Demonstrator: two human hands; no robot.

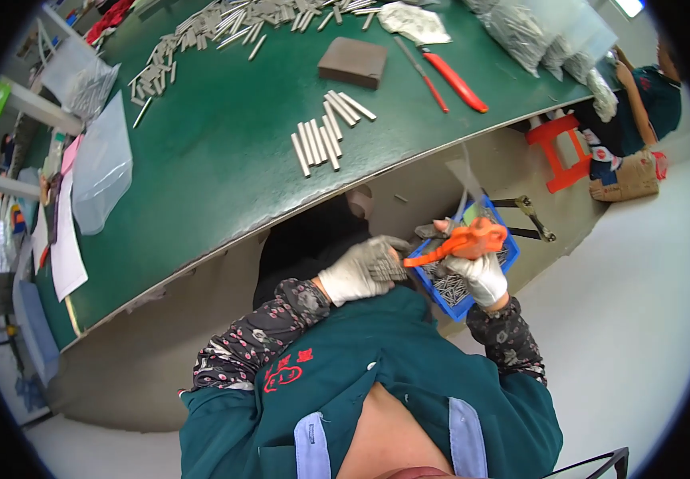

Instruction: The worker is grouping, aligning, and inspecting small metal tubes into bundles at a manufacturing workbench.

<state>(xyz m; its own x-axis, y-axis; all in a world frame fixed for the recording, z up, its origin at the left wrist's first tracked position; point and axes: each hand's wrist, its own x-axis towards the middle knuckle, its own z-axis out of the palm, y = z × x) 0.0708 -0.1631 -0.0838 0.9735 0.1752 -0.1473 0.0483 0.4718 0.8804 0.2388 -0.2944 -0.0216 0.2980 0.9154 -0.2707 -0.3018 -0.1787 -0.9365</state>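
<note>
Right grip (479,275), head view, closed round 1 orange tool (479,235) over 1 blue tray (457,310) of metal bits; left grip (365,270) curled at its tip, contents unclear. Judged partway: about 12 rods (312,142) grouped on tabletop (201,152), heap (193,37) beyond uncountable, seemingly unsorted; 1 brown block (351,61).

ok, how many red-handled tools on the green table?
2: the thin tool lies right of the brown block, the thicker tool just right of that. More could be hidden behind the plastic bags.
</note>
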